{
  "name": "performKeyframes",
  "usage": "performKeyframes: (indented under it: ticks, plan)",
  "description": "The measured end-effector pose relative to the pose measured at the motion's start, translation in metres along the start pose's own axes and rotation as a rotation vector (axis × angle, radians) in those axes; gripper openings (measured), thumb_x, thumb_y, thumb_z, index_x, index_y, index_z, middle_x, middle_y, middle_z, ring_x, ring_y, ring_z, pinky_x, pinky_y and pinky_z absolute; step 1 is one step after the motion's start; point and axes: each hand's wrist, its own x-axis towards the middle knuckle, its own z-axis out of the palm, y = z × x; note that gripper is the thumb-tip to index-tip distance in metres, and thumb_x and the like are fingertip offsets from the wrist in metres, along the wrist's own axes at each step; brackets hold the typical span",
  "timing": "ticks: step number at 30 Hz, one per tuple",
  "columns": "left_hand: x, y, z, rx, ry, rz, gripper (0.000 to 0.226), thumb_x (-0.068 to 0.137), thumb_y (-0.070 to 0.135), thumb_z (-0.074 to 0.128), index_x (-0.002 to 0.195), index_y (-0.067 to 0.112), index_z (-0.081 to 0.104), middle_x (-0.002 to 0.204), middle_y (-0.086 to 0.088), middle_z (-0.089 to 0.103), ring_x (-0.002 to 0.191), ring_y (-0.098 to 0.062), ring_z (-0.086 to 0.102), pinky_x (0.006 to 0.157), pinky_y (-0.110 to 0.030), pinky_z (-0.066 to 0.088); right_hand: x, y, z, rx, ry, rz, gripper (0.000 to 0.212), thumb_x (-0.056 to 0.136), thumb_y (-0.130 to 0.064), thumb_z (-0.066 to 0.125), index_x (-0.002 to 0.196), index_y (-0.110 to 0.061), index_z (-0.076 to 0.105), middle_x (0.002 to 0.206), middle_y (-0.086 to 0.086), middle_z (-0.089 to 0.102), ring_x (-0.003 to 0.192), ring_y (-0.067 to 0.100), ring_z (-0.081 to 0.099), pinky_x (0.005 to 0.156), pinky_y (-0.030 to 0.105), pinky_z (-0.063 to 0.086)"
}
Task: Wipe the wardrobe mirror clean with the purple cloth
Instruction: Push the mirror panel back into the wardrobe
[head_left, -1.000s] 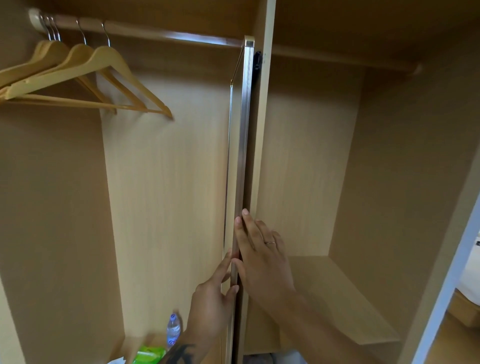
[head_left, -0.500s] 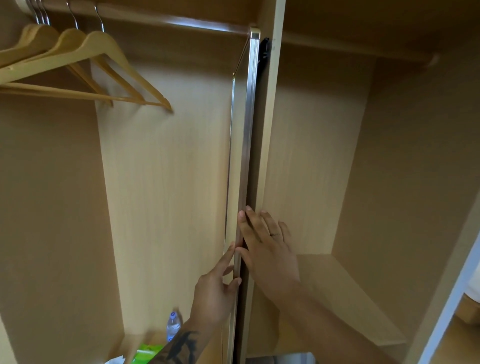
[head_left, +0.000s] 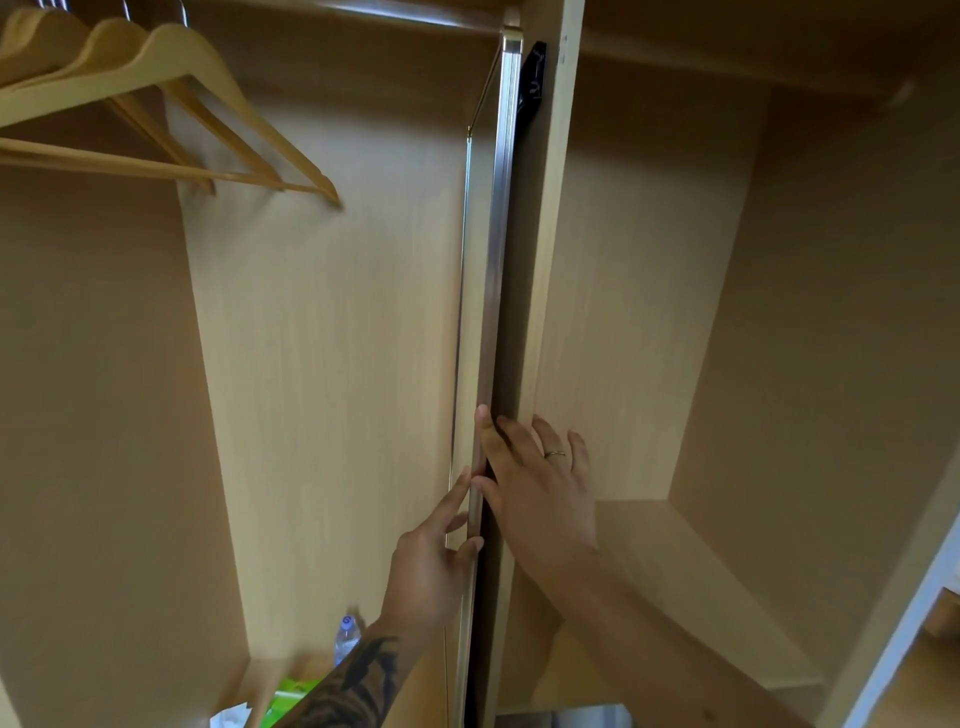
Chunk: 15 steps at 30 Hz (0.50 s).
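Observation:
The wardrobe mirror (head_left: 500, 234) is a tall panel in a metal frame, seen edge-on beside the centre divider (head_left: 550, 260). My left hand (head_left: 431, 571) touches the frame's left side, index finger stretched up along it and thumb on its front edge. My right hand (head_left: 540, 493) lies flat with straight fingers against the right side of the mirror's edge and the divider; a ring is on one finger. No purple cloth is in view. The mirror's glass face cannot be seen from this angle.
Wooden hangers (head_left: 171, 104) hang from the rail at the upper left. A water bottle (head_left: 347, 636) and a green packet (head_left: 291, 696) stand on the left compartment's floor. A shelf (head_left: 675, 571) crosses the right compartment. A black bracket (head_left: 535, 73) sits at the mirror's top.
The view has shifted slightly, so the hangers sit higher and further left. Both hands stay on the mirror's edge at about the same height.

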Motion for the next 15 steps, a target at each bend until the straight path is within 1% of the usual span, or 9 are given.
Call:
performKeyframes:
  ticks: [4,6,7,9,10,11,13,15]
  plan:
    - [0.002,-0.005,0.001,-0.025,-0.001,0.021,0.081,0.098,0.015,0.072,0.155,0.054,0.029,0.139,0.012,0.067,0.106,-0.035,0.071,0.098,-0.032,0.058,0.001,-0.001,0.002,-0.004,0.005,0.003,0.091,0.093,-0.054,0.068,0.164,-0.03,0.016,0.143,-0.003,0.061,0.135,0.031,0.057,0.113,0.057,0.04]
    - [0.001,-0.006,0.001,-0.011,0.0,0.005,0.08,0.099,0.018,0.072,0.156,0.054,0.029,0.139,0.013,0.067,0.106,-0.036,0.071,0.099,-0.034,0.058,0.001,0.0,0.002,-0.014,-0.018,-0.001,0.091,0.095,-0.054,0.066,0.164,-0.03,0.014,0.144,-0.003,0.06,0.136,0.031,0.056,0.113,0.058,0.039]
    - [0.002,-0.006,0.001,0.007,0.0,-0.012,0.081,0.099,0.02,0.072,0.156,0.054,0.028,0.138,0.013,0.067,0.106,-0.034,0.072,0.1,-0.035,0.058,0.001,0.0,0.0,-0.013,-0.038,-0.002,0.09,0.097,-0.053,0.064,0.165,-0.03,0.009,0.146,-0.003,0.058,0.138,0.031,0.053,0.114,0.058,0.037]
    - [0.003,-0.002,-0.002,0.09,-0.011,-0.035,0.081,0.1,0.026,0.071,0.158,0.057,0.023,0.135,0.014,0.069,0.112,-0.022,0.072,0.1,-0.034,0.057,0.0,-0.001,-0.002,0.006,-0.085,-0.008,0.092,0.101,-0.051,0.058,0.163,-0.032,-0.006,0.155,-0.003,0.049,0.145,0.03,0.045,0.118,0.059,0.03]
    - [0.004,-0.001,-0.005,0.15,-0.026,-0.035,0.08,0.101,0.031,0.069,0.158,0.059,0.02,0.134,0.014,0.069,0.117,-0.014,0.07,0.099,-0.031,0.056,0.0,-0.002,-0.003,0.023,-0.103,-0.011,0.092,0.103,-0.051,0.055,0.162,-0.032,-0.014,0.161,-0.003,0.041,0.148,0.03,0.038,0.121,0.058,0.025]
    - [0.006,0.001,-0.008,0.217,-0.044,-0.033,0.078,0.102,0.038,0.066,0.158,0.059,0.017,0.133,0.013,0.07,0.12,-0.009,0.067,0.096,-0.028,0.055,-0.001,-0.003,-0.004,0.041,-0.123,-0.011,0.093,0.104,-0.05,0.052,0.161,-0.033,-0.019,0.165,-0.002,0.033,0.152,0.03,0.031,0.122,0.058,0.02]
    - [0.01,0.006,-0.017,0.365,-0.073,-0.031,0.071,0.103,0.051,0.058,0.16,0.057,0.016,0.132,0.009,0.07,0.117,-0.011,0.067,0.087,-0.026,0.051,-0.001,-0.005,-0.01,0.065,-0.162,-0.003,0.096,0.103,-0.048,0.055,0.162,-0.032,-0.019,0.172,0.0,0.017,0.157,0.033,0.016,0.125,0.056,0.012]
    - [0.01,0.011,-0.026,0.508,-0.12,-0.026,0.068,0.103,0.055,0.052,0.161,0.055,0.015,0.122,0.007,0.071,0.109,-0.015,0.068,0.083,-0.03,0.052,0.0,-0.008,-0.019,0.075,-0.191,-0.001,0.098,0.101,-0.045,0.06,0.164,-0.028,-0.014,0.174,0.002,-0.001,0.16,0.034,0.002,0.126,0.056,0.003]
